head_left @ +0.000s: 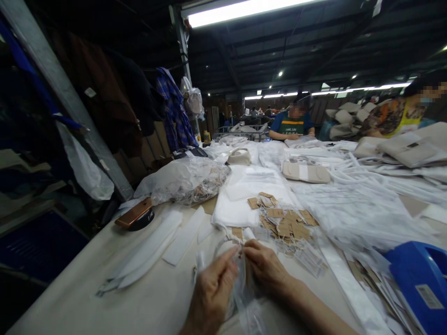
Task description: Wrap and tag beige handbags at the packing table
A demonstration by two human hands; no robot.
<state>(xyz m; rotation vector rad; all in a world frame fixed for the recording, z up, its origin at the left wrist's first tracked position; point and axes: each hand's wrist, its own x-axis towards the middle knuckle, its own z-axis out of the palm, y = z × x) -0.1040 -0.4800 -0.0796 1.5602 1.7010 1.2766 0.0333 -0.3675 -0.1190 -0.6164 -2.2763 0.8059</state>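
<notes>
My left hand (213,284) and my right hand (263,264) come together close to the table's front, fingertips nearly touching. Both are pinched closed on something small that I cannot make out. Around and below the fingers hangs clear plastic film (252,317), over a pale item mostly hidden by my hands. A brown card tag (237,232) and a thin white cord show just beyond the fingertips. To the right of them lies a pile of brown tags (291,226) with strings and small clear plastic pieces.
White strips (146,249) and a phone (134,213) on a dark round object lie left. Behind are a plastic sack (181,179), a white stack (233,204) and a wrapped beige bag (306,172). A blue container (417,284) stands right. Two people work across the table.
</notes>
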